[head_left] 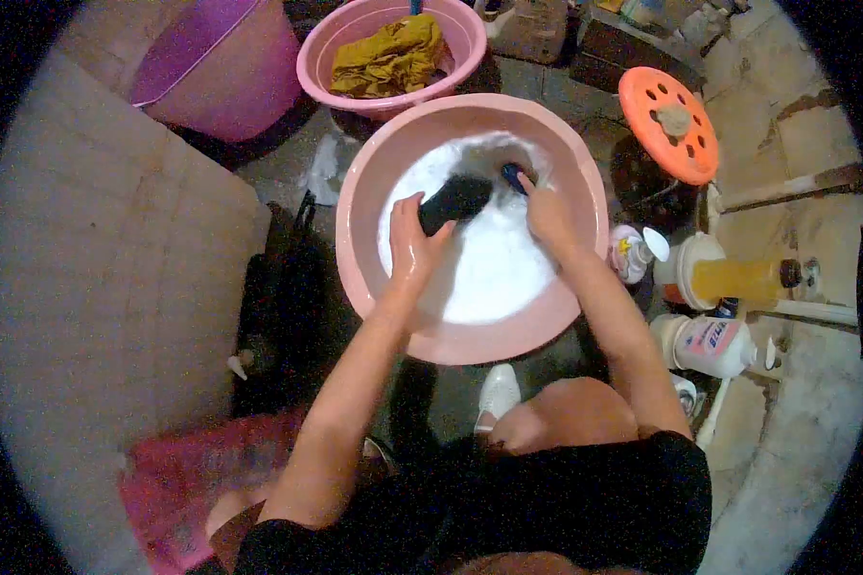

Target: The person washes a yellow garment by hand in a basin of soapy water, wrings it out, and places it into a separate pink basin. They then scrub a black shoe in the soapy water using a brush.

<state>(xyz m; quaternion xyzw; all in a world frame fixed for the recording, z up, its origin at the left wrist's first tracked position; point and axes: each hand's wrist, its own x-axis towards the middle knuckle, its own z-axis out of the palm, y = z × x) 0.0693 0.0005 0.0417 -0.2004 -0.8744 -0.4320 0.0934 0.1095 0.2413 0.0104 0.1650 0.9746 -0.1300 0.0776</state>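
Observation:
A wide pink basin (369, 182) holds water covered in white suds (494, 273). My left hand (415, 240) grips the near end of a black oblong thing (458, 199), thumb on one side and fingers on the other; its exact kind does not show. To the right of it, my right hand (549, 216) is closed round a dark blue brush (515, 177), index finger stretched along its top. The brush's underside is hidden, and darker water shows around it at the far side of the suds.
Behind stand a pink tub (316, 72) with mustard-coloured cloth (390, 57) and a purple bucket (225, 72). Right are an orange perforated lid (695, 149), a pump bottle (628, 251), a yellow-liquid bottle (743, 281) and a white bottle (719, 347). A red crate (201, 470) sits lower left.

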